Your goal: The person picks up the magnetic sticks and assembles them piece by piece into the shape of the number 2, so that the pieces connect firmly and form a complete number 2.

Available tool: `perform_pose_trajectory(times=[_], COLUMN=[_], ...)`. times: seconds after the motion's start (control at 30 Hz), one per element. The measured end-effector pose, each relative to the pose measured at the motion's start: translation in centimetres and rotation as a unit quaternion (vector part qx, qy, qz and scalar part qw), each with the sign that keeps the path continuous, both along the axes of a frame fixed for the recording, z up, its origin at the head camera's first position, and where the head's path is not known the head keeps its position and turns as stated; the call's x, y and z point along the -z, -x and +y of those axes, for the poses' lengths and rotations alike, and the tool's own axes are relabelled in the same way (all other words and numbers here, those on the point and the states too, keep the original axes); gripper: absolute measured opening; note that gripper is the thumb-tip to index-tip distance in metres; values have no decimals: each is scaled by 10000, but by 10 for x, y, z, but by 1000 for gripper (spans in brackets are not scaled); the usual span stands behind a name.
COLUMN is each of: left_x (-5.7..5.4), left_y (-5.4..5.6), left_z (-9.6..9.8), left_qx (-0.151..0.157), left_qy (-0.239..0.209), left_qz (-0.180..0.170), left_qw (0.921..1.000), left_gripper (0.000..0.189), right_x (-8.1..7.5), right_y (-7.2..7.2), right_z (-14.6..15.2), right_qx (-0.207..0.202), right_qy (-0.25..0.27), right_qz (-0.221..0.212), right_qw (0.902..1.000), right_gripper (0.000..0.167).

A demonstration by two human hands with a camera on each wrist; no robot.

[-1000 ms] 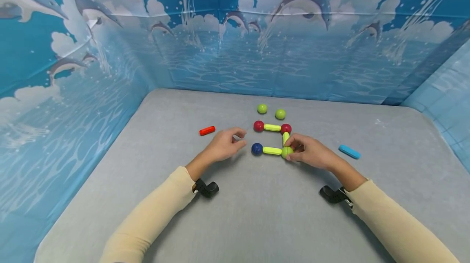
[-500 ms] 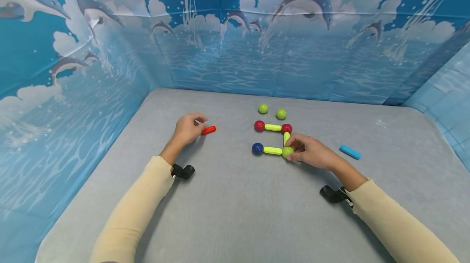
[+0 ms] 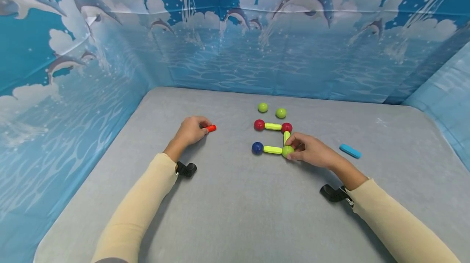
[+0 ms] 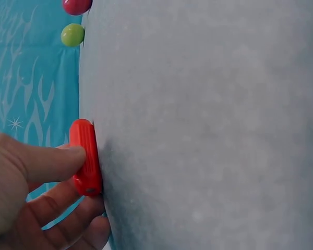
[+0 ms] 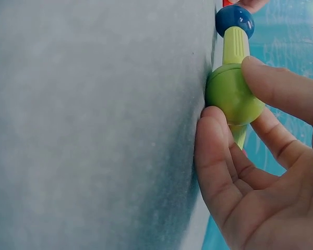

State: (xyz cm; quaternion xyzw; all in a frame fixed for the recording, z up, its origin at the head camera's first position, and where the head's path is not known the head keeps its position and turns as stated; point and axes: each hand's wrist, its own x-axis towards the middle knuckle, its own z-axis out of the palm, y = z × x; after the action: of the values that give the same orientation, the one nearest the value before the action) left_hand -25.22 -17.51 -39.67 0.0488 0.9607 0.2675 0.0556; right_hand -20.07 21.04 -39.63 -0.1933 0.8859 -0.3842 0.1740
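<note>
My left hand pinches a short red ribbed rod between thumb and fingers, low over the table at the left. With thumb and fingertips, my right hand holds a green ball at the near right corner of a joined shape. From that ball a yellow-green rod runs left to a dark blue ball. Another yellow-green rod, partly hidden by the right hand, leads back to a red ball. A third yellow-green rod joins it to a second red ball.
Two loose green balls, one at the left and one at the right, lie behind the shape. A blue rod rests right of the right hand. Dolphin-printed curtains enclose the grey table.
My left hand has moved left from beside the blue ball to the red rod and taken hold of it. The right hand has stayed on the green ball.
</note>
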Motion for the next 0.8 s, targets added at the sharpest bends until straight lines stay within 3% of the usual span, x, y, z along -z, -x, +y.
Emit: perform_pose_trajectory(times=[0.47, 0.67, 0.8], left_x=[-2, 1, 2], left_y=[0, 0, 1], left_z=[3, 3, 1], left_qx=[83, 68, 32], left_qy=[-66, -114, -113], left_qz=[-128, -84, -122], left_qw=[9999, 9999, 9999], left_gripper=[24, 22, 22], right_x=[-4, -11, -15], right_y=[-1, 3, 10], right_z=[4, 1, -13], right_qx=[-189, -214, -497], right_qy=[-179, -428, -349], right_qz=[103, 1057, 1565], right_qw=[9996, 9932, 9858], right_gripper=[31, 32, 30])
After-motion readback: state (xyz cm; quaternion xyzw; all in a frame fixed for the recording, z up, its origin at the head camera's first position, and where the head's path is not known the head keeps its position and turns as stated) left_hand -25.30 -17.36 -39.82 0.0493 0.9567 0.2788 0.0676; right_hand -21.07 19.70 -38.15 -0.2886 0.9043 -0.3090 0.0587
